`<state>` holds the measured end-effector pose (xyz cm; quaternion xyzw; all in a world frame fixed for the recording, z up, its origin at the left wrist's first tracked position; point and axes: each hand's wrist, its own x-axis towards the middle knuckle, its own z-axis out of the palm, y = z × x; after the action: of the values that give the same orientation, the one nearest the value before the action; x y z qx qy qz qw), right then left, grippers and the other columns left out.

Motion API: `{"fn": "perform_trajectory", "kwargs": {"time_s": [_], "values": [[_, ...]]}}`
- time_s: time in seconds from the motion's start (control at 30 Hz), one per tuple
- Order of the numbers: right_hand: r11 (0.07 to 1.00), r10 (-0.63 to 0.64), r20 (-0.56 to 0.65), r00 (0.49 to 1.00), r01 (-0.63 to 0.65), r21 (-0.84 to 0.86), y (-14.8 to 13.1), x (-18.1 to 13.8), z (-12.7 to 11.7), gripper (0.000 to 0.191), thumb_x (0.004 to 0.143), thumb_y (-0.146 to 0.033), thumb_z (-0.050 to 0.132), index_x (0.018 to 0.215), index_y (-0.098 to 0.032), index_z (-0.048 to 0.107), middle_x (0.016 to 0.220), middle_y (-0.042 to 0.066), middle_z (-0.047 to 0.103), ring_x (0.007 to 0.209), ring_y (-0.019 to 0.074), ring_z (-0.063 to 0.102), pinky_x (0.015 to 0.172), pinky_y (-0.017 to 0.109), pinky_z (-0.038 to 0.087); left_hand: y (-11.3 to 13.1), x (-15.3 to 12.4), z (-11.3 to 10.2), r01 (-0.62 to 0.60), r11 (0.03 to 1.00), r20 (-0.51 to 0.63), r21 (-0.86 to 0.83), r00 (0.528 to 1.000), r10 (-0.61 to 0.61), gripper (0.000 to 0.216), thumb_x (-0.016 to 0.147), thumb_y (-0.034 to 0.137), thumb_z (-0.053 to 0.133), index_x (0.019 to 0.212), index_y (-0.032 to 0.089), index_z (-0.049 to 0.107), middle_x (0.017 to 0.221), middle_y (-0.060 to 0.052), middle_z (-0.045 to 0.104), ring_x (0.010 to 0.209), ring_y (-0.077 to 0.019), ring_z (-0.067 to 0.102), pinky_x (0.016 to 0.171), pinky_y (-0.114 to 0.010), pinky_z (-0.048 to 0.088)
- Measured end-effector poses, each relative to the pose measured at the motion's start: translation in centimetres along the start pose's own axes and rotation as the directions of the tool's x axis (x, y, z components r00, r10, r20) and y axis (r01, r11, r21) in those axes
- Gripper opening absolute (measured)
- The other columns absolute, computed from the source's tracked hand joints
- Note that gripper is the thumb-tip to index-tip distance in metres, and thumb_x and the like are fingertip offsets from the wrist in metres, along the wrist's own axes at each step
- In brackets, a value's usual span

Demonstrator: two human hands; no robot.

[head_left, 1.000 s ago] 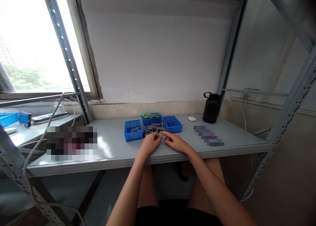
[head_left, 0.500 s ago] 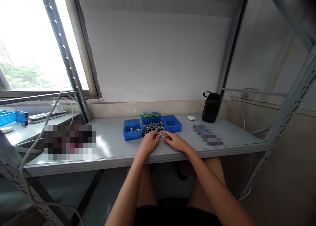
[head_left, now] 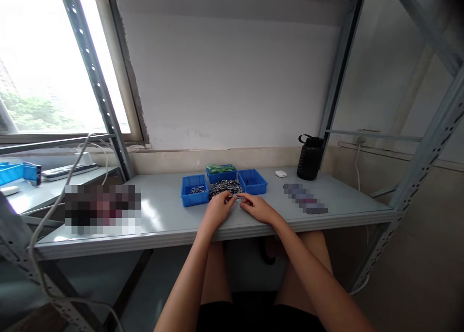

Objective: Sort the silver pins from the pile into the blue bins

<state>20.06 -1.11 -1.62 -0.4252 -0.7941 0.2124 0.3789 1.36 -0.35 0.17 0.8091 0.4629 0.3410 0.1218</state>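
My left hand (head_left: 218,208) and my right hand (head_left: 256,208) rest on the grey table (head_left: 163,216), fingertips close together. Between them they pinch a small metal part (head_left: 235,198), too small to name. Right behind the fingers lies a heap of small dark and silver metal parts (head_left: 224,187). A blue bin (head_left: 195,190) with a few metal pieces stands left of the heap. Another blue bin (head_left: 253,181) stands to its right. A third blue bin holding green pieces (head_left: 220,170) sits behind the heap.
A black water bottle (head_left: 309,158) stands at the back right beside a grey rack post (head_left: 340,66), with a small white object (head_left: 280,174) next to it. Blurred patches lie at the table's left and right. A power strip (head_left: 65,171) and cables sit at the window side.
The hands have barely moved; the fingertips have shifted slightly toward the heap while working the small part. The camera view dipped a little between the first frame and now.
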Motion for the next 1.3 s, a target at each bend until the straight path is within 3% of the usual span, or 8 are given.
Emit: {"fn": "perform_trajectory", "kwargs": {"time_s": [0.3, 0.53, 0.8, 1.03, 1.3], "values": [[1.000, 0.001, -0.040, 0.999, 0.000, 0.016, -0.21, 0.00, 0.00, 0.030, 0.090, -0.025, 0.051, 0.119, -0.023, 0.059, 0.087, 0.002, 0.068, 0.081, 0.0183, 0.063, 0.073, 0.029, 0.048, -0.53, 0.23, 0.27, 0.010, 1.000, 0.000, 0.029, 1.000, -0.010, 0.024, 0.094, 0.035, 0.054, 0.096, 0.014, 0.063, 0.092, -0.004, 0.067, 0.080, -0.0160, 0.064, 0.076, -0.035, 0.053], [1.000, -0.014, 0.002, 1.000, 0.014, -0.013, -0.52, -0.14, -0.17, 0.028, 0.091, -0.024, 0.049, 0.114, -0.021, 0.063, 0.084, 0.003, 0.068, 0.079, 0.0191, 0.062, 0.072, 0.029, 0.046, -0.77, 0.23, 0.51, -0.014, 1.000, -0.005, 0.014, 1.000, 0.014, 0.024, 0.095, 0.035, 0.054, 0.095, 0.014, 0.064, 0.092, -0.004, 0.067, 0.081, -0.0159, 0.064, 0.076, -0.035, 0.053], [0.998, -0.047, 0.045, 0.998, 0.049, -0.043, -0.24, 0.05, -0.12, 0.029, 0.090, -0.021, 0.051, 0.114, -0.021, 0.066, 0.104, 0.006, 0.071, 0.091, 0.0212, 0.063, 0.081, 0.033, 0.046, -0.89, 0.41, 0.64, -0.053, 0.998, -0.004, 0.020, 0.999, 0.053, 0.025, 0.095, 0.036, 0.053, 0.093, 0.013, 0.063, 0.087, -0.003, 0.066, 0.077, -0.0151, 0.063, 0.074, -0.034, 0.053], [0.998, -0.048, 0.047, 0.998, 0.050, -0.042, 0.06, 0.04, -0.04, 0.032, 0.090, -0.022, 0.051, 0.119, -0.021, 0.064, 0.113, 0.008, 0.069, 0.097, 0.0216, 0.063, 0.085, 0.034, 0.046, -0.86, 0.34, 0.62, -0.042, 0.999, -0.048, 0.014, 0.998, 0.043, 0.022, 0.095, 0.033, 0.054, 0.101, 0.013, 0.062, 0.095, -0.005, 0.066, 0.083, -0.0165, 0.064, 0.077, -0.036, 0.054], [0.999, -0.034, 0.016, 0.999, 0.034, 0.001, -0.12, 0.00, 0.06, 0.036, 0.087, -0.019, 0.052, 0.121, -0.020, 0.062, 0.091, 0.005, 0.071, 0.081, 0.0189, 0.064, 0.075, 0.029, 0.048, -0.68, 0.17, 0.58, -0.006, 0.999, -0.030, 0.042, 1.000, 0.007, 0.022, 0.094, 0.032, 0.055, 0.104, 0.014, 0.062, 0.099, -0.006, 0.066, 0.084, -0.0167, 0.064, 0.076, -0.036, 0.055]]}}
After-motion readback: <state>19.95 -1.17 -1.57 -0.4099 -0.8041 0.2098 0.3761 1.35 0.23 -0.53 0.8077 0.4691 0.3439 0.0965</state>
